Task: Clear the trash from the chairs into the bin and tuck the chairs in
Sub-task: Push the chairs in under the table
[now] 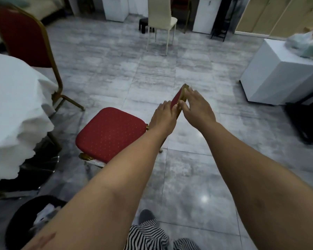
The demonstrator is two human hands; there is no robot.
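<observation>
At centre frame, both hands meet on the top of the backrest (179, 98) of a red chair (110, 134) with a gold frame, seen nearly edge-on from above. The left hand (164, 117) lies against the padded front face at about 7 o'clock from the backrest's top corner, fingers curled over the edge. The right hand (197, 110) lies on the rear face at about 5 o'clock, thumb hooked on the gold rail and fingers only partly bent. Both hands hold the backrest; neither carries anything else.

The seat shows no trash and points toward 8 o'clock, where the table (13, 109) under a white cloth stands near but apart from it. A second red chair (23, 40) at 10 o'clock sits close against the table. The bin (16, 219), black with pale scraps inside, is at 7 o'clock beside the left forearm.

The step in hand appears to be tucking this chair in. It would be done well by keeping an even grip on both sides of the backrest, steering the seat squarely toward the table edge, and pushing low and steadily so the legs slide on the tiled floor (170, 69) without snagging the hanging cloth.
</observation>
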